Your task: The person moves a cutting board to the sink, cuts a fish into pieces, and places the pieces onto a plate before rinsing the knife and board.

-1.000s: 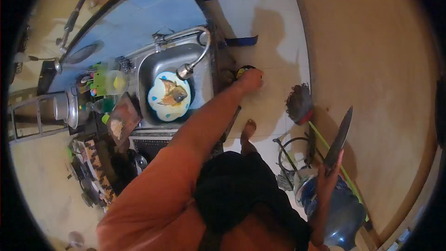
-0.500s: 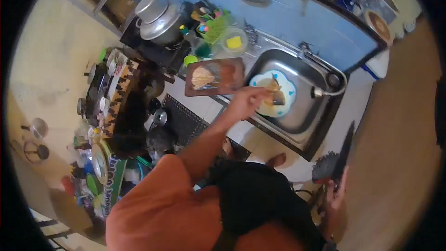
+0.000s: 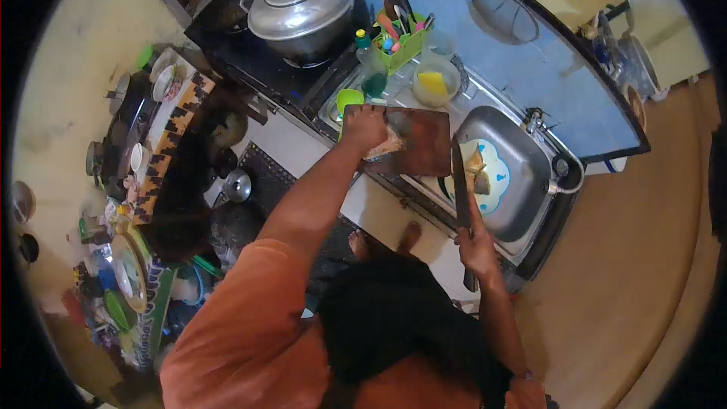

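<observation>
My left hand [image 3: 366, 127] is closed over a piece of fish [image 3: 391, 144] at the left part of the brown cutting board [image 3: 428, 140]; the fingers partly hide the fish. My right hand [image 3: 477, 251] is wrapped round the handle of a long dark knife [image 3: 460, 185], its blade pointing up beside the board's right edge. In the sink, a white and blue plate [image 3: 497, 189] holds several cut fish pieces [image 3: 476, 170].
The steel sink [image 3: 530, 155] lies right of the board. Behind stand a bowl with a yellow sponge [image 3: 431, 83], a green dish-soap bottle [image 3: 372, 68], a green utensil basket [image 3: 405, 49] and a large pot [image 3: 307, 23] on the stove.
My left hand has moved from above the plate back to the fish on the board. My right hand has brought the knife in from the far right to the board's edge.
</observation>
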Action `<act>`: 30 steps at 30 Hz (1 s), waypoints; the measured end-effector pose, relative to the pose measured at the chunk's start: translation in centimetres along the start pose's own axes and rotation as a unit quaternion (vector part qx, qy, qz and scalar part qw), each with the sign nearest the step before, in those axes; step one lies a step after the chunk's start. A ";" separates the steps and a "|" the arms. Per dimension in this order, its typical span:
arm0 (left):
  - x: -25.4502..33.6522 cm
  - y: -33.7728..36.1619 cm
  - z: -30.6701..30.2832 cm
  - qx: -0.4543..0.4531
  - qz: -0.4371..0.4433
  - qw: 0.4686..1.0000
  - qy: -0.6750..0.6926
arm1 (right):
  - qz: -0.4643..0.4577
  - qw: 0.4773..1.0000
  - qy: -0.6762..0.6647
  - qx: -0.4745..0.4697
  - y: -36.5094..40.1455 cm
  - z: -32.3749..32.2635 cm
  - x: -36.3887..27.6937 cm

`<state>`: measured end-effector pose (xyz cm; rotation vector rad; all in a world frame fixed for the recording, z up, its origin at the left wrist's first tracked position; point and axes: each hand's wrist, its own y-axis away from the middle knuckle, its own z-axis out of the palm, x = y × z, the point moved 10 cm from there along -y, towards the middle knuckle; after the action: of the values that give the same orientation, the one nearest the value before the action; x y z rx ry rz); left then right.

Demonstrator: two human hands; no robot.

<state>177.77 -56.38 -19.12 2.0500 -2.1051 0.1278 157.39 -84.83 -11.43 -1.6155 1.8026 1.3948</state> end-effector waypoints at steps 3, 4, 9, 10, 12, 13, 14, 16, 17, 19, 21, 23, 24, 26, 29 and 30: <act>-0.5 -0.7 1.0 -0.064 0.002 0.997 0.047 | -0.126 0.990 0.060 0.017 -3.3 0.3 -0.2; -0.1 -0.9 1.1 -0.094 0.024 0.992 0.080 | -0.126 0.990 0.055 0.014 -4.1 0.3 -0.2; 0.0 -1.7 1.8 -0.111 0.010 0.956 0.270 | -0.174 0.980 0.098 0.002 -6.6 -1.0 -2.3; 0.1 -2.0 2.5 -0.129 -0.002 0.920 0.369 | -0.172 0.980 0.097 -0.001 -6.7 -1.4 -2.7; 1.7 -2.3 2.2 -0.186 0.008 0.884 0.429 | -0.091 0.992 0.081 -0.028 -7.1 -2.1 -2.3; 3.0 -2.1 1.9 -0.240 0.020 0.841 0.485 | -0.092 0.992 0.081 -0.030 -7.1 -2.6 -2.4; 3.5 -2.4 1.2 -0.240 0.018 0.841 0.485 | -0.083 0.991 0.099 -0.030 -7.2 -3.1 -2.2; 3.8 -2.7 2.3 -0.277 -0.007 0.858 0.432 | -0.073 0.990 0.118 -0.034 -7.3 -3.5 -1.7; 3.8 -2.9 2.7 -0.277 -0.009 0.858 0.433 | -0.058 0.991 0.112 -0.041 -7.4 -3.4 -1.2; 3.2 -3.5 4.3 -0.271 0.011 0.923 0.273 | -0.044 0.992 0.107 -0.048 -7.9 -3.1 -0.6; 2.7 -3.7 4.4 -0.214 0.028 0.950 0.225 | -0.170 0.979 0.113 -0.011 -8.4 -2.5 -2.3; 3.3 -2.8 2.4 -0.158 0.043 0.971 0.175 | -0.229 0.964 0.134 0.017 -10.0 -1.5 -2.3; 4.2 -2.0 -0.9 -0.122 0.031 0.979 0.163 | -0.287 0.944 0.153 0.046 -10.4 -1.1 -3.1; 4.6 -0.9 -3.2 -0.088 0.016 0.984 0.152 | -0.223 0.962 0.155 -0.008 -12.1 1.1 -1.9; 4.3 0.4 -3.5 -0.036 0.073 0.995 0.061 | -0.135 0.973 0.169 -0.075 -13.3 4.0 -1.1; 4.3 0.9 -2.9 -0.003 0.113 0.990 0.080 | -0.110 0.973 0.185 -0.086 -13.5 4.6 -1.0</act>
<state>177.07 -60.02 -15.33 1.7265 -2.2250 0.3080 168.16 -78.73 -18.52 -2.2149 1.6548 1.2389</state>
